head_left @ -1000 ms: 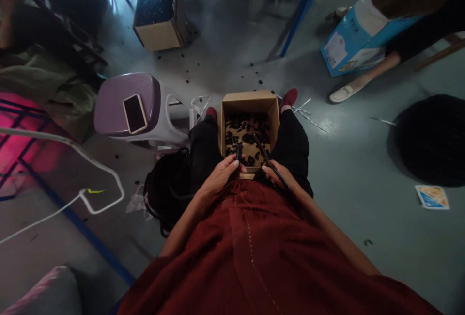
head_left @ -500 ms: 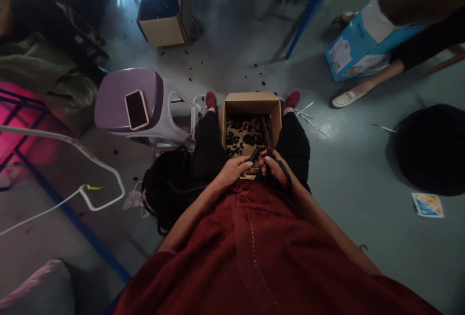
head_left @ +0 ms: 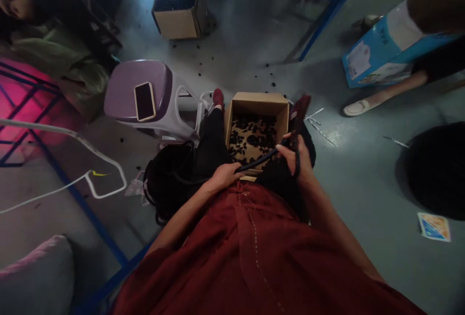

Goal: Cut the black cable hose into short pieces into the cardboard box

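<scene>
An open cardboard box [head_left: 258,100] with several small black pieces on its bottom stands between my knees. A black cable [head_left: 256,161] stretches across its near edge. My left hand [head_left: 223,176] is closed on one part of the cable, close to my lap. My right hand [head_left: 295,157] is closed on the other part, raised at the box's right side. A dark tool-like piece [head_left: 298,113] sticks up from my right hand; I cannot make out what it is.
A purple stool [head_left: 140,93] with a phone [head_left: 145,101] on it stands at the left. A black cable bundle [head_left: 165,184] lies beside my left leg. Another cardboard box [head_left: 180,6] sits further ahead. Another person's leg [head_left: 385,93] and a blue box [head_left: 388,48] are at the right.
My hands have drawn apart: the right went up and right, pulling the cable taut across the box. The left stayed low near my lap. The view shifted slightly.
</scene>
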Motion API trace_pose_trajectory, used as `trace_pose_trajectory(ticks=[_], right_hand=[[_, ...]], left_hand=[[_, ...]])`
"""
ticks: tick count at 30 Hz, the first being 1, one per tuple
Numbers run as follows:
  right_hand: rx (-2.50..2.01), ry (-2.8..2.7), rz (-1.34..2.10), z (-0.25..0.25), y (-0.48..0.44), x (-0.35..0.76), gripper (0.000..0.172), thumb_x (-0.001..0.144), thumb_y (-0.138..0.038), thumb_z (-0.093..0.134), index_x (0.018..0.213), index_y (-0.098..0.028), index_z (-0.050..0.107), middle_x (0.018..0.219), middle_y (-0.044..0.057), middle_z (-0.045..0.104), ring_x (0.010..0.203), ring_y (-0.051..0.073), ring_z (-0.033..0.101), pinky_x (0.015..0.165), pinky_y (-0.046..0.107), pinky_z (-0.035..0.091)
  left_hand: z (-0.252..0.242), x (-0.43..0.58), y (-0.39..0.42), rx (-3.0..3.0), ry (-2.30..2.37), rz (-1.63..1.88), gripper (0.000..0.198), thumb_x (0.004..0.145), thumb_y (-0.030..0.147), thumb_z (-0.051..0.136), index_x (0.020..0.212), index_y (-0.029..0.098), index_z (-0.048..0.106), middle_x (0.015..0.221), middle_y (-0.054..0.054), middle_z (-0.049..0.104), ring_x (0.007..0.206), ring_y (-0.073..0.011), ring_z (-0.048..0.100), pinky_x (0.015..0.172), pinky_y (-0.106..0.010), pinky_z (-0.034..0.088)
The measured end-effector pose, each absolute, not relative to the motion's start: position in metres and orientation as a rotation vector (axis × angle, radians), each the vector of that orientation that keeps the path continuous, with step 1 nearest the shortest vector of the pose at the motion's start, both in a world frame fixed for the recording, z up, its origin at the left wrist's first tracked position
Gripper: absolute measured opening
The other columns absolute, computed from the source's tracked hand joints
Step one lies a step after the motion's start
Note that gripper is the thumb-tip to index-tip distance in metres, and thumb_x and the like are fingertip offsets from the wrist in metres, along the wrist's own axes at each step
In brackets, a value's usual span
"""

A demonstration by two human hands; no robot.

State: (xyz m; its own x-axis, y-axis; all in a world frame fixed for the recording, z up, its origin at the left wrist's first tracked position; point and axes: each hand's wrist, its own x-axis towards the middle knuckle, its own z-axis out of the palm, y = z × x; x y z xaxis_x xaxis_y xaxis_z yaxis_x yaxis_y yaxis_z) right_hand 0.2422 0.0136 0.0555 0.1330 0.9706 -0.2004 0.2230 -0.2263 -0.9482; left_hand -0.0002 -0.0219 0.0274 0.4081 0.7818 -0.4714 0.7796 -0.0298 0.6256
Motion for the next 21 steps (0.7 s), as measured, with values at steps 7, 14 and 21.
trace_pose_trajectory(ticks=[7,14,21], right_hand=[[-1.380,-0.790,0.981,0.075,0.074,0.305,0.041,0.053,-0.018,0.065,0.090,-0.021,0.047,0.061,-0.009,0.052,0.041,0.009,0.050,0.037,0.020,0.038],[-1.384,-0.743,1.048,0.069,0.081,0.306,0.041,0.048,-0.019,0.063,0.087,-0.021,0.049,0.059,-0.007,0.051,0.042,0.009,0.049,0.037,0.020,0.040],[-1.715,-0.794,0.969,0.047,0.054,0.316,0.043,0.043,-0.023,0.066,0.083,-0.025,0.053,0.059,-0.006,0.048,0.041,0.012,0.049,0.037,0.025,0.037]], left_hand=[[-0.003,-0.102,-0.064,1.750,1.993,0.203,0.014,0.079,0.016,0.053,0.088,0.019,0.063,0.089,-0.006,0.065,0.091,-0.0201,0.056,0.082,-0.030,0.041],[-0.052,-0.159,-0.120,0.643,2.362,0.883,0.046,0.066,0.011,0.068,0.110,0.019,0.058,0.126,-0.010,0.051,0.124,-0.0243,0.040,0.102,-0.036,0.032],[-0.111,-0.197,-0.139,-0.247,2.076,1.050,0.016,0.078,0.020,0.060,0.092,0.012,0.059,0.087,-0.010,0.063,0.085,-0.0179,0.063,0.079,-0.034,0.048]])
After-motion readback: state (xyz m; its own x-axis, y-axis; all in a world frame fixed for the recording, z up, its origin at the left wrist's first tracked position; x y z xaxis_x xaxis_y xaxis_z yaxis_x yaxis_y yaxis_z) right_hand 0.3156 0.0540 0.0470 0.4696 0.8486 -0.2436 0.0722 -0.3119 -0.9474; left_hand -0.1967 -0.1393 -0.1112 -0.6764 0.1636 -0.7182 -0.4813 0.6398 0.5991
